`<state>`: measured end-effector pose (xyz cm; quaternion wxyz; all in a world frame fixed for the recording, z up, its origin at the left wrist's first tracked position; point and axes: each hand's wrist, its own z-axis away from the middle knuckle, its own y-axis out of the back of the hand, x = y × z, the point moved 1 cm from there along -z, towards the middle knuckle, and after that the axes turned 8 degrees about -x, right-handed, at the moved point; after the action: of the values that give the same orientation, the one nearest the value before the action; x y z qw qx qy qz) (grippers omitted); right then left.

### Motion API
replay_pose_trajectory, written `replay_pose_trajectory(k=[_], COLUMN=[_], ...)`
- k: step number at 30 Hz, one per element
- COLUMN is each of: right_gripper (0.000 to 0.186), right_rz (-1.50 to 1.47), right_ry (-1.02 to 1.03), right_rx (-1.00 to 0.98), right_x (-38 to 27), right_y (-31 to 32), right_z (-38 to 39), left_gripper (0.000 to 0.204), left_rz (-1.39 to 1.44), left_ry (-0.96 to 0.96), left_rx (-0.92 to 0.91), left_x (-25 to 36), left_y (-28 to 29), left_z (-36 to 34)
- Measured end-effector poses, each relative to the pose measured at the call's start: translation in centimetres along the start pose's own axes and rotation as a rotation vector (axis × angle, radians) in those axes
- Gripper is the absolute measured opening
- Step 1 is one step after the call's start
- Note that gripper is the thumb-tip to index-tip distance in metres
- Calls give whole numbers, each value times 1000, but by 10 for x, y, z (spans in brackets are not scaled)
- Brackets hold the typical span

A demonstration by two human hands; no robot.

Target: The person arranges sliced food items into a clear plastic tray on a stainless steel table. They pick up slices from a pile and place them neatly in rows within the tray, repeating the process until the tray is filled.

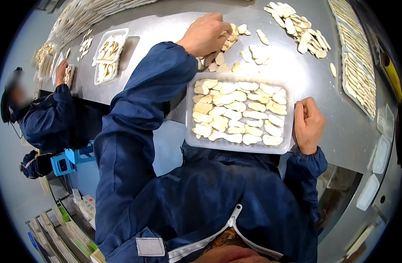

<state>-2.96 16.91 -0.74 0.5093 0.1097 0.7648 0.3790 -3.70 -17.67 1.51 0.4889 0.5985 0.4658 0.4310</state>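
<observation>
In front of me, at the table's near edge, lies a translucent plastic tray [240,148] with rows of pale cream, elongated slices [255,115]. My left hand [206,36] reaches past the tray's far left corner to a loose heap of slices [219,58]. Its fingers bend down at the heap; their tips are hidden, as is anything between them. Beside the tray's right wall, my right hand [309,123] is closed in a fist, knuckles up, with nothing visible in it. A few loose slices [258,53] lie beyond the tray.
A larger heap of slices [299,31] sits at the far right. Filled trays [358,81] line the right edge; stacked trays [85,22] stand far left. Two overlapping filled trays [108,55] lie left. A co-worker [47,109] works there, near a blue stool [71,160].
</observation>
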Motion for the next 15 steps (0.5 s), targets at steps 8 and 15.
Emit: replay_pose_trajectory(k=[8, 15], right_gripper=[15, 14], right_rz=[11, 21], right_ry=[32, 35], right_rx=[5, 11], right_x=[1, 1], right_y=[1, 1], right_z=[0, 0], left_gripper=[15, 11], left_rz=[136, 560], left_ry=[55, -181], left_rx=[-98, -119], left_x=[-5, 65], left_y=[15, 40], left_z=[1, 11])
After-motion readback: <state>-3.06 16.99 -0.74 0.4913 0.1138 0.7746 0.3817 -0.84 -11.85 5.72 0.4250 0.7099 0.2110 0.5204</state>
